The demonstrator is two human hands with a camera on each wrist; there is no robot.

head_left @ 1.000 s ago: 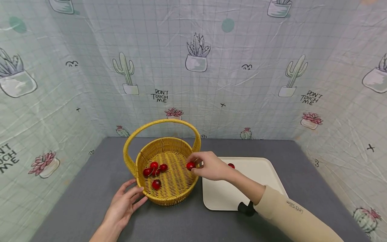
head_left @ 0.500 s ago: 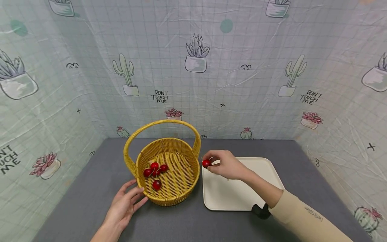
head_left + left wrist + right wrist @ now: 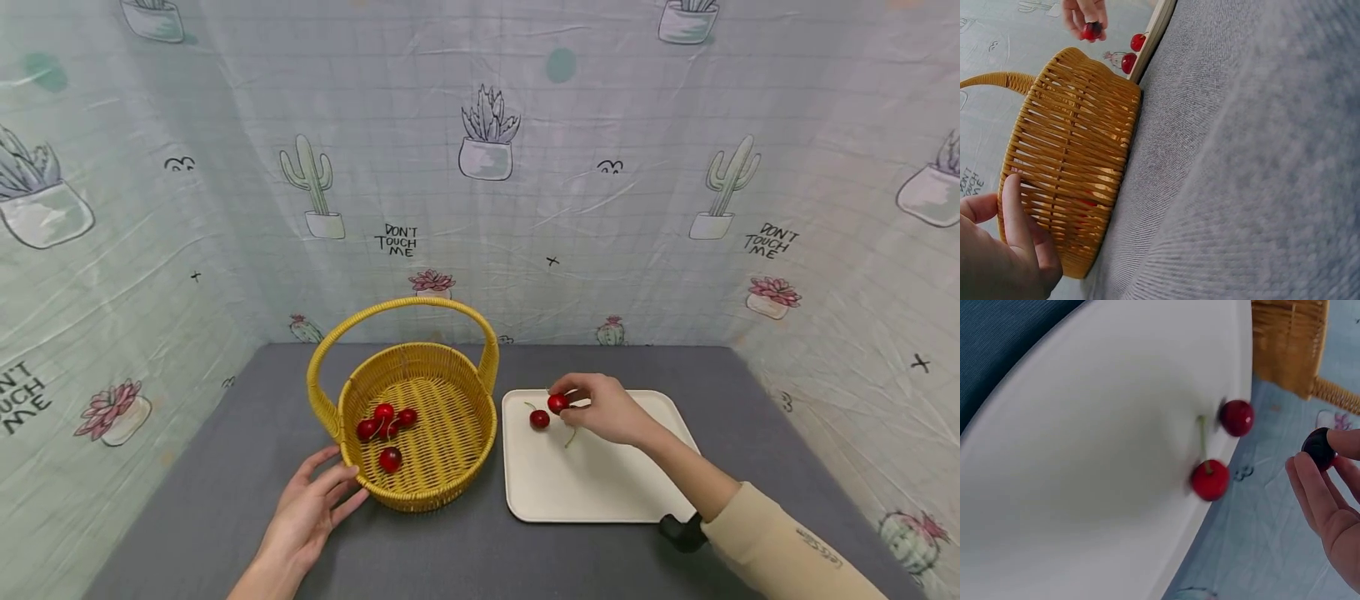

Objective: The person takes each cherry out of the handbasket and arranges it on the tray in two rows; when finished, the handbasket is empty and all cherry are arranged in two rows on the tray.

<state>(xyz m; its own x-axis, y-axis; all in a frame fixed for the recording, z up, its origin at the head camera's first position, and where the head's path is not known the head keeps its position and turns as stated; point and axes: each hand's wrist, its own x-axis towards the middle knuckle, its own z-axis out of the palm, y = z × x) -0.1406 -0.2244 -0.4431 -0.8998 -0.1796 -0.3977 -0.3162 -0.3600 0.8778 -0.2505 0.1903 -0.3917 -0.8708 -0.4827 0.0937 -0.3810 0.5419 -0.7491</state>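
My right hand [image 3: 603, 408] pinches a red cherry [image 3: 558, 403] between thumb and fingertips over the far part of a cream tray [image 3: 585, 492]. In the right wrist view this cherry [image 3: 1319, 449] shows a dark side. On the tray lies another cherry [image 3: 539, 419]; the right wrist view also shows a stemmed cherry [image 3: 1210, 480], hidden by the hand in the head view. My left hand [image 3: 303, 512] rests relaxed fingers [image 3: 1016, 215] against the rim and outer wall of a yellow wicker basket [image 3: 420, 497]. Several cherries [image 3: 385, 425] sit in the basket's left half.
The basket's tall arched handle [image 3: 401, 304] rises over it. Basket and tray stand side by side on a grey cloth-covered table [image 3: 450, 554]. A cactus-print curtain [image 3: 585, 308] encloses the back and sides. A black device [image 3: 682, 533] sits at the right wrist.
My right hand has moved right, from over the basket's right side to over the tray, with the cherry still pinched. The left hand has stayed against the basket.
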